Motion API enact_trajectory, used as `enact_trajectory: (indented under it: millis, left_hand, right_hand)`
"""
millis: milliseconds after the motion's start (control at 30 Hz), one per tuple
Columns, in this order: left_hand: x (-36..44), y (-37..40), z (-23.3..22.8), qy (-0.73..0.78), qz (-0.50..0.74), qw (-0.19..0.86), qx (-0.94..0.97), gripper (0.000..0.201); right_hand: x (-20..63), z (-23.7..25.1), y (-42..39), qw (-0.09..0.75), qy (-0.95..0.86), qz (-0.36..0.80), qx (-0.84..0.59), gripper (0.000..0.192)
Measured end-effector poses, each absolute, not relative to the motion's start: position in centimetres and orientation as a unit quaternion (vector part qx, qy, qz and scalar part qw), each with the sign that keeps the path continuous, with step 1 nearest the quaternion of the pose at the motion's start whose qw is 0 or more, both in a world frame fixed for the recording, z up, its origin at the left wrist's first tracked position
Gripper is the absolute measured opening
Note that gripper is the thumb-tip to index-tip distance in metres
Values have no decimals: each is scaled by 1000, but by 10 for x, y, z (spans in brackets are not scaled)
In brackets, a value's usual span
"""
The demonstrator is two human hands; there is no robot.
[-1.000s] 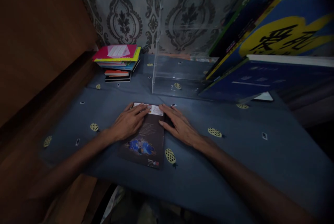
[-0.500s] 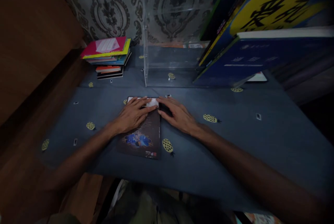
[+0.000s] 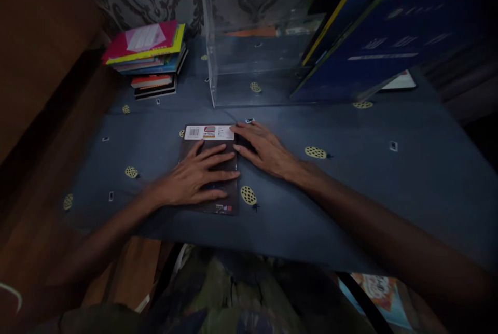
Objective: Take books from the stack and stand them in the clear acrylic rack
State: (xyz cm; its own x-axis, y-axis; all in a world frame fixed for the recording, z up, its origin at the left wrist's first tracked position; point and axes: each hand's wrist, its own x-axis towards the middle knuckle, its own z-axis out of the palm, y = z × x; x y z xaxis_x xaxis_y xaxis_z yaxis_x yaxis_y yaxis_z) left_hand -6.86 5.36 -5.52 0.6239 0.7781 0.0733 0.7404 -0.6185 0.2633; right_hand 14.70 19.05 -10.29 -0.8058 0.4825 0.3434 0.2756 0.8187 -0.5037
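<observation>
A thin dark book (image 3: 229, 204) lies flat on the table, with a white barcode strip (image 3: 194, 132) along its far end. My left hand (image 3: 202, 174) rests palm down across the middle of the cover, fingers spread and pointing right; it hides most of the blue picture there. At the book's upper right edge is my right hand (image 3: 266, 150). Its fingertips touch the corner by the white strip, and the thumb lies against the side, apart from the forefinger.
A stack of books (image 3: 146, 59) stands at the back left. Behind my hands is a clear acrylic rack (image 3: 210, 64), with large blue books (image 3: 361, 49) leaning in it on the right. A blue pineapple-print cloth (image 3: 342, 194) covers the table.
My left hand has slid down the cover toward me and its fingers have spread, uncovering the white strip. My right hand stays at the corner. The whole view has tilted downward.
</observation>
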Motion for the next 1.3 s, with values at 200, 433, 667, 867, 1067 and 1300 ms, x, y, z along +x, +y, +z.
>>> enact_trajectory:
  millis: [200,433,667,867,1067,1300]
  left_hand:
    - [-61,30,-52,414,59,126,900,87]
    - [-62,40,-57,427,74,100,896,67]
    - [-61,27,-65,428,113,59,895,43]
    - [-56,17,-71,436,142,30,888,33]
    - [-49,9,-77,440,162,4,883,35]
    - [-51,-7,-69,429,153,-34,890,36]
  right_hand:
    - [146,-100,190,197,-931,218,-214,49]
    - [132,-102,198,194,-929,216,-230,45]
    - [148,-92,173,193,-932,235,-199,42]
    - [169,-83,137,199,-928,268,-166,43]
    - [183,-78,108,204,-927,286,-134,46]
    - [188,-84,100,215,-944,230,-101,49]
